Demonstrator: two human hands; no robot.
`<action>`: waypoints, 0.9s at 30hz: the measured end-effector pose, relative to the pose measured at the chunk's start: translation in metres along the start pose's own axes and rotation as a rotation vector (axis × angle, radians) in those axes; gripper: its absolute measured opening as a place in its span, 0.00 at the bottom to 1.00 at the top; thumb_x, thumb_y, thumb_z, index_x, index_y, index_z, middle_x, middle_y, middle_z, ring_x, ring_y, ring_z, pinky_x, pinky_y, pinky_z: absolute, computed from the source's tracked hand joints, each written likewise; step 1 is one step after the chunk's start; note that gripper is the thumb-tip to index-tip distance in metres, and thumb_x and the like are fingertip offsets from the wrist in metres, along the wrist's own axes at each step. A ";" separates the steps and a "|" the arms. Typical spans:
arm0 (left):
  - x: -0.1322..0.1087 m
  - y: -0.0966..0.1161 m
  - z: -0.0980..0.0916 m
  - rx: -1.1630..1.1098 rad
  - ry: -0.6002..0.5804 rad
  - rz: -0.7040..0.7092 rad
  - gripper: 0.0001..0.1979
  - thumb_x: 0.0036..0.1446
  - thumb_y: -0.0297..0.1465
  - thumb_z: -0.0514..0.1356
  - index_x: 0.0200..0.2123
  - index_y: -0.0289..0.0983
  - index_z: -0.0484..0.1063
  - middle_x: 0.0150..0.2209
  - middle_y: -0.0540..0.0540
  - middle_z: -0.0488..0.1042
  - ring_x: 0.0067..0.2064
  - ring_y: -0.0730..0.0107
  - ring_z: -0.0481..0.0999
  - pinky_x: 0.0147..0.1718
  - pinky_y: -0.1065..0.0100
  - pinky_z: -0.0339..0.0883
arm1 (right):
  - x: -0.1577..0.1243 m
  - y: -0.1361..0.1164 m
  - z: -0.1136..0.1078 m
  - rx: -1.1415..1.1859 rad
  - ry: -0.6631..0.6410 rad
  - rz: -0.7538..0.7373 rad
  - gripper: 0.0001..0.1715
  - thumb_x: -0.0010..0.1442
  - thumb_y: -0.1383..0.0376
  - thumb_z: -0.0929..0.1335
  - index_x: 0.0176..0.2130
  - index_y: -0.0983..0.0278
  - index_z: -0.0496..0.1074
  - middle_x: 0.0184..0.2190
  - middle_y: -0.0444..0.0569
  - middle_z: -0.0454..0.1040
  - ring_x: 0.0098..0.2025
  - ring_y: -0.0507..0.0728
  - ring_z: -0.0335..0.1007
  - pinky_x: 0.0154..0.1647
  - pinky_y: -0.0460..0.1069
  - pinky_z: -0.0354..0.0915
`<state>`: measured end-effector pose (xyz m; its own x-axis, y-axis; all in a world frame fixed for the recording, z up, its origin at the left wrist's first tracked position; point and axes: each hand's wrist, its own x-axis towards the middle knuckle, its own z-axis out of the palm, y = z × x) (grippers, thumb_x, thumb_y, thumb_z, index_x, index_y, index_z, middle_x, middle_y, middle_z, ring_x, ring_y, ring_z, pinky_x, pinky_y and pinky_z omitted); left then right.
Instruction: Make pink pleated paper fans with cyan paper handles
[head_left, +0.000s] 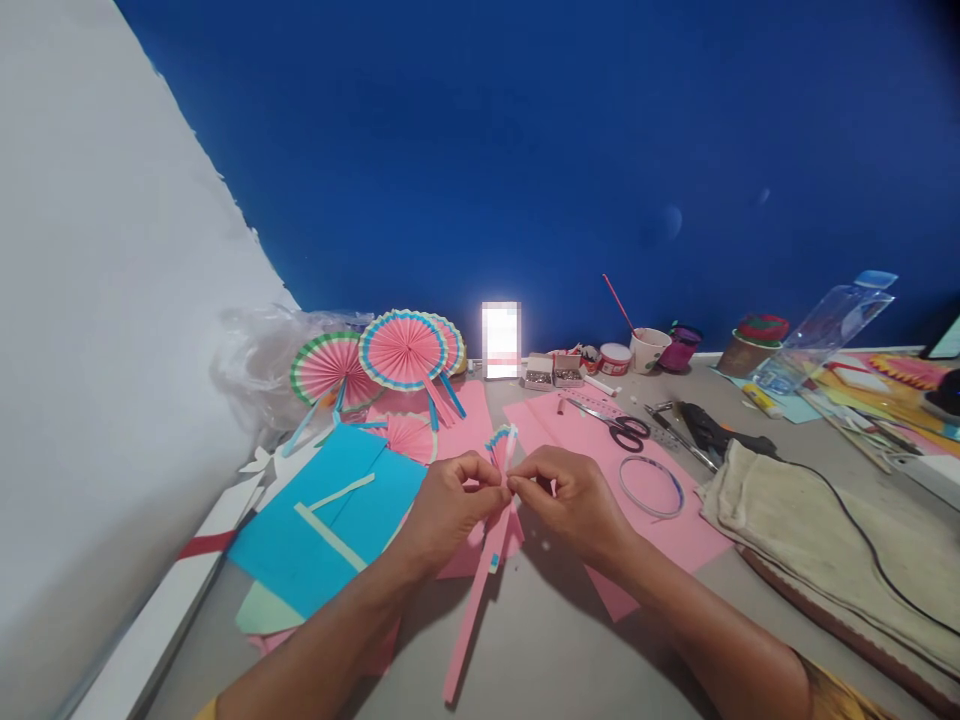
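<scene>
Pleated ppr (497, 527), btwn L grip (456, 492) & R grip (566, 488)

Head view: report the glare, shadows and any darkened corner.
Head view: the upright, glowing white rectangle is blown out and blocky; head view: the long pink paper strip throws a dark shadow on the grey tabletop; head view: the blue wall darkens into the top-right corner.

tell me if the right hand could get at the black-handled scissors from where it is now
Probably yes: the black-handled scissors lie just beyond the right hand, and nothing seems to cover their handles, though its fingertips would first have to leave the pleated pink paper.
</scene>
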<state>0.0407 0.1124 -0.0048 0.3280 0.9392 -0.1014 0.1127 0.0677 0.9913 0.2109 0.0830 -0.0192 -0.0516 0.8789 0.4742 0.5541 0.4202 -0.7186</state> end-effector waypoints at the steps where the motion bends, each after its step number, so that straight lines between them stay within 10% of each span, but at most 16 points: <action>1: 0.000 0.000 0.000 0.000 0.004 0.004 0.12 0.42 0.35 0.70 0.21 0.37 0.70 0.20 0.54 0.68 0.24 0.74 0.66 0.26 0.71 0.59 | 0.000 0.000 0.000 -0.011 0.005 -0.011 0.11 0.59 0.69 0.68 0.26 0.60 0.76 0.25 0.43 0.77 0.28 0.52 0.70 0.31 0.47 0.61; 27: -0.002 -0.001 0.001 -0.008 0.014 0.051 0.10 0.44 0.33 0.69 0.20 0.36 0.72 0.23 0.54 0.67 0.25 0.75 0.67 0.28 0.70 0.61 | -0.002 -0.002 0.005 0.017 0.054 0.037 0.10 0.56 0.70 0.67 0.26 0.61 0.75 0.24 0.43 0.75 0.26 0.52 0.68 0.27 0.46 0.58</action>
<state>0.0406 0.1107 -0.0053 0.3196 0.9462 -0.0496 0.0889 0.0222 0.9958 0.2053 0.0816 -0.0209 0.0142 0.8807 0.4735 0.5409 0.3915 -0.7444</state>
